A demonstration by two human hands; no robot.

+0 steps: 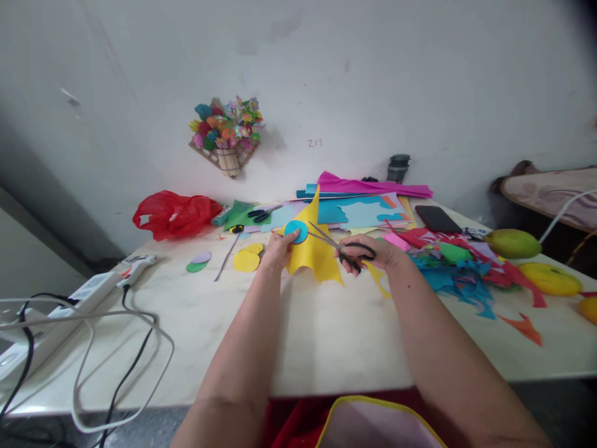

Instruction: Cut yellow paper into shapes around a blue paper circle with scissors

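Between my two hands a yellow sheet [310, 252] is held up above the table, with a blue disc [296, 231] lying against its upper left part. My left hand [276, 251] pinches the disc and the sheet together. In my right hand [368, 252] are black-handled scissors [347, 255], their blades slightly apart and pointing left at the disc's right edge. Left of my left hand, several yellow circles [246, 258] lie overlapped. Farther left, a lilac circle [202, 257] partly covers a green circle [196, 267].
A power strip [91, 287] with cables lies left. A red plastic bag [175, 214] sits at the back left. Colored paper sheets [368, 211] lie at the back; paper scraps [459, 270], a phone [437, 219] and mangoes [550, 278] are on the right.
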